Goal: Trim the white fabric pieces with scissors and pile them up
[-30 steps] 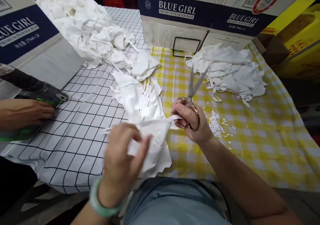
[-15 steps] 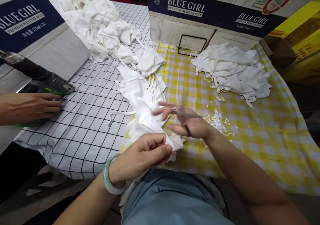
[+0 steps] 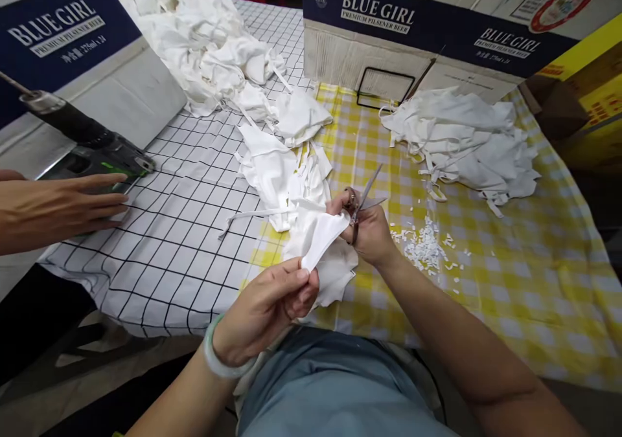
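My left hand [image 3: 276,288], with a pale green bangle at the wrist, pinches the near end of a white cloth piece [image 3: 324,237]. The cloth stretches up and right to my right hand [image 3: 372,233], whose fingertips are at its far edge. Small metal scissors [image 3: 360,205] hang on the fingers of that hand, their blades apart and pointing away from the cloth. Under and beyond the held piece lie more white cloth pieces [image 3: 269,158] with thin straps. One strap [image 3: 253,214] trails left across the grid cloth.
At right are a heap of white pieces [image 3: 466,139] and small white clippings [image 3: 425,246]. A larger heap [image 3: 194,42] lies at back left. Beer cartons [image 3: 359,48] stand behind. Another person's hand [image 3: 63,207] rests by a dark power tool [image 3: 92,133] at left.
My right hand has come to the edge of the cloth, and the scissors have swung to point away. The held cloth is now lifted and stretched between both hands. The view has shifted slightly.
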The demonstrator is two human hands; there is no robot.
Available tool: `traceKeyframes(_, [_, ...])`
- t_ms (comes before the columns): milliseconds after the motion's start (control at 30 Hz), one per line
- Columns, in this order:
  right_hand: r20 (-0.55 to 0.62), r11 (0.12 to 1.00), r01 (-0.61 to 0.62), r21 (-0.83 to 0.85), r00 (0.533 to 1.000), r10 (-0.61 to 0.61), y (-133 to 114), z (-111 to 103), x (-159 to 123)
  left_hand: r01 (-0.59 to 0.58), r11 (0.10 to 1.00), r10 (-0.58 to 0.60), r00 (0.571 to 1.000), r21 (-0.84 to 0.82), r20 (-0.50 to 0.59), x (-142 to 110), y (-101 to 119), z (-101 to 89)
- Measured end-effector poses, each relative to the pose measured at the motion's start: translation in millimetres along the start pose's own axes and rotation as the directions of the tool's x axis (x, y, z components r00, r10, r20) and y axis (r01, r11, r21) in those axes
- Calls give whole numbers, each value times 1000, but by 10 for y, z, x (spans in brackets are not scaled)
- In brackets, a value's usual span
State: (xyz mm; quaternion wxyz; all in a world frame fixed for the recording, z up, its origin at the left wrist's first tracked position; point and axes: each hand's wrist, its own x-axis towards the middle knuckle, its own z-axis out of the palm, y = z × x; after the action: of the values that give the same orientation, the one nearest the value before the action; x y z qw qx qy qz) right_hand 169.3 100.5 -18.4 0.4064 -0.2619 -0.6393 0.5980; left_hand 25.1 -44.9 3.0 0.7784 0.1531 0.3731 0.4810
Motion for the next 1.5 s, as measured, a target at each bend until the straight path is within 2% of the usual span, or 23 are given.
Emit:
traceKeyframes(67, [-113, 992, -123, 26, 986, 126, 90, 88, -175, -172, 949, 183, 983, 264, -16, -34, 56, 52])
traceKeyframes(100, [-132, 979, -196, 60, 970, 202, 138, 156, -267, -284, 866, 317, 948, 412, -11, -44, 89, 81])
traceKeyframes(167, [-109, 933, -323, 160, 934, 342, 223, 326, -449, -464, 627, 568, 822, 626, 41, -25, 141, 138])
traceKeyframes(200, [-78, 906, -368, 211, 917, 390, 257, 412, -534, -520, 547, 644, 762, 656, 66, 8, 154, 162])
traceKeyframes(233, [-41, 883, -397, 252, 907, 420, 281, 485, -611, -556, 534, 679, 731, 637, 69, 53, 155, 182])
traceKeyframes(267, [-7, 869, -408, 280, 904, 427, 294, 533, -676, -572, 578, 676, 735, 582, 51, 107, 145, 197])
traceKeyframes(333, [64, 872, -404, 276, 913, 402, 273, 526, -766, -549, 718, 605, 796, 429, 5, 219, 97, 211])
traceKeyframes(400, [95, 917, -373, 140, 927, 363, 178, 381, -802, -507, 784, 554, 832, 358, -35, 305, 26, 214])
traceKeyframes(467, [77, 946, -306, -107, 946, 315, 21, 158, -797, -489, 775, 554, 830, 401, -58, 354, -49, 216])
traceKeyframes(567, [85, 866, -178, -468, 966, 245, -219, -131, -761, -476, 711, 579, 814, 517, -47, 392, -146, 229])
traceKeyframes(700, [95, 745, -133, -654, 962, 255, -338, -260, -755, -464, 626, 601, 799, 627, -8, 456, -236, 242])
traceKeyframes(800, [82, 700, -143, -700, 957, 278, -314, -267, -786, -472, 572, 604, 796, 670, 46, 502, -273, 243])
traceKeyframes(900, [82, 677, -145, -722, 953, 291, -289, -274, -813, -516, 507, 631, 768, 690, 111, 526, -285, 248])
traceKeyframes(1133, [79, 676, -134, -725, 958, 275, -277, -291, -824, -523, 396, 648, 741, 755, 174, 546, -304, 251])
traceKeyframes(1267, [74, 680, -137, -721, 959, 272, -267, -297, -822, -501, 382, 637, 752, 777, 172, 559, -320, 235])
traceKeyframes(1500, [61, 706, -145, -693, 964, 258, -244, -300, -827, -518, 407, 623, 759, 752, 186, 573, -341, 236])
